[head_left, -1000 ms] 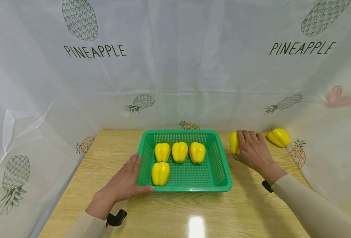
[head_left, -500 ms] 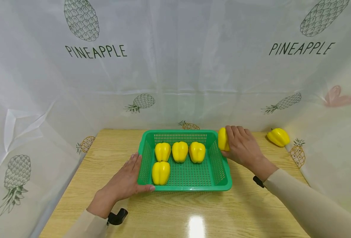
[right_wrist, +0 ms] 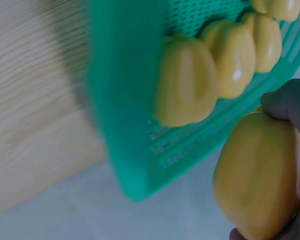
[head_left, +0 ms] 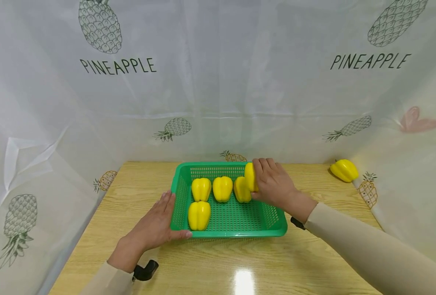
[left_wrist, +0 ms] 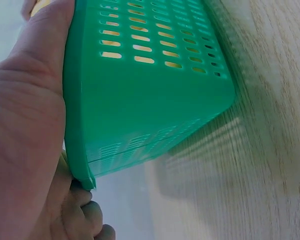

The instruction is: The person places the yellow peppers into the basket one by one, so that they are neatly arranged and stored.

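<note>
The held pepper [head_left: 250, 177] is hanging over the back right part of the basket [head_left: 229, 234], and the right hand [head_left: 275, 182] is pinching it between thumb and fingers from the right. In the head view it is partly covering the corner pepper [head_left: 242, 191]; the right wrist view is showing a gap between it and the row, so it is probably not touching anything there.

If the grip were failing on that glossy skin, the pepper could be dropping onto its neighbour and knocking it askew. Going straight down from here would likely be stacking the two (the bare mesh towards the near right is looking safer). A low forearm could also be catching the right rim and tugging the basket round. Against that, the left hand [head_left: 155, 225] is resting spread at the near left corner, thumb on the near rim, fingers along the left side, probably steadying it. The middle pepper [head_left: 222, 189], left pepper [head_left: 201, 189] and front pepper [head_left: 199, 216] are sitting close enough for a knock to be spreading.

Below, the wood-grain table [head_left: 188, 266] is shining, perhaps slick enough for sliding. A lone pepper [head_left: 344, 170] is lying tilted at its far right, near the sheet [head_left: 221, 73], which is hanging behind and at both sides, wrinkling on the left, carrying printed pineapples.
</note>
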Tool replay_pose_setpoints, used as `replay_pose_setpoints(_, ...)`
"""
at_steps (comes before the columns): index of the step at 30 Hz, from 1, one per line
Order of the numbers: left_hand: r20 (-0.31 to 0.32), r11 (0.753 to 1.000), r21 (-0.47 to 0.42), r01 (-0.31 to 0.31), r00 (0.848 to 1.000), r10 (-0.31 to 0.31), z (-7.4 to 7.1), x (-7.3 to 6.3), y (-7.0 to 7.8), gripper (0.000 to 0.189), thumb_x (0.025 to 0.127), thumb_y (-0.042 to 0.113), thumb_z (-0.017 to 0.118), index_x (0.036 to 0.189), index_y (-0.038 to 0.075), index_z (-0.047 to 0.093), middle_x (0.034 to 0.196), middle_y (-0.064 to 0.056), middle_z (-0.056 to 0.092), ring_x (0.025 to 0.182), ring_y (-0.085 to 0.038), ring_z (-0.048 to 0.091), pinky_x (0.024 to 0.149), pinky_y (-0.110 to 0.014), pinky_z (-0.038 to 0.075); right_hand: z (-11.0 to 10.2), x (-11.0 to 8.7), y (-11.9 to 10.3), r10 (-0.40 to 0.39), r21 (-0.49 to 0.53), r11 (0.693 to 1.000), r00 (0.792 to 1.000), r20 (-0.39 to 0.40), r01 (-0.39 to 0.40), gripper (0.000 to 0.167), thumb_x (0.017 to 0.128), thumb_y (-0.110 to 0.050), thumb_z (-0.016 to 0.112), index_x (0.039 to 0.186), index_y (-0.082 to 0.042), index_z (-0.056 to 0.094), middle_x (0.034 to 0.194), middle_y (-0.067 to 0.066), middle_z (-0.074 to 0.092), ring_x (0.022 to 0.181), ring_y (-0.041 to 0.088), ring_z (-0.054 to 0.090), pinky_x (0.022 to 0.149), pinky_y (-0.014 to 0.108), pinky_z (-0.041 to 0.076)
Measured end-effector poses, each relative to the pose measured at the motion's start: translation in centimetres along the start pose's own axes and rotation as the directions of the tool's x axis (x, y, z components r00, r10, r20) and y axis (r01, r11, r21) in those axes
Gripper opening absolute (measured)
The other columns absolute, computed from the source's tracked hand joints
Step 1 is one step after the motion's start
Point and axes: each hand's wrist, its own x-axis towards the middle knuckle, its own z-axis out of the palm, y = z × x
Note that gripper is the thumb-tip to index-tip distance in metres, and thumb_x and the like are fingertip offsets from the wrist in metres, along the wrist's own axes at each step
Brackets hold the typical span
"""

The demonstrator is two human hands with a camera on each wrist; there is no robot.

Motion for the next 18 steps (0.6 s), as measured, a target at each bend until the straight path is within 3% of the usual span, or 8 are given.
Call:
replay_pose_setpoints(5,-0.006,1.000,0.006,-0.002,1.000,0.003,0.0,0.1,-0.2,0.135,0.083,0.086,0.063,0.164,-0.011,0.016,0.172,-0.032,0.013,0.160,-0.048,0.017,0.126,-0.062,0.028,0.0,1.4,-1.8,-0.069,-0.035,0.997,0.998,-0.013,0.068,0.100,0.073,-0.060,0.087,0.134,0.010,0.050,0.113,0.022,0.063,0.100,0.036,0.061,0.092,0.041,0.058)
replay_pose_setpoints(13,0.000,1.000,-0.009,0.001,1.000,-0.001,-0.1,-0.1,-0.2,0.136,0.082,0.087,0.063,0.165,-0.010,0.015,0.173,-0.032,0.012,0.160,-0.048,0.017,0.126,-0.062,0.028,0.0,2.7,-4.7,-0.122,0.037,0.992,0.989,0.088,0.119,0.100,0.075,-0.065,0.087,0.136,0.005,0.049,0.115,0.017,0.062,0.101,0.032,0.059,0.089,0.040,0.058)
replay_pose_setpoints(18,-0.003,1.000,-0.019,0.000,1.000,0.000,-0.1,-0.1,-0.2,0.136,0.082,0.087,0.063,0.164,-0.010,0.015,0.173,-0.031,0.012,0.160,-0.047,0.017,0.127,-0.062,0.027,0.1,3.1,-5.9,-0.158,0.013,0.987,0.979,0.132,0.157,0.096,0.078,-0.071,0.081,0.133,0.002,0.051,0.111,0.014,0.061,0.097,0.030,0.056,0.085,0.037,0.057)
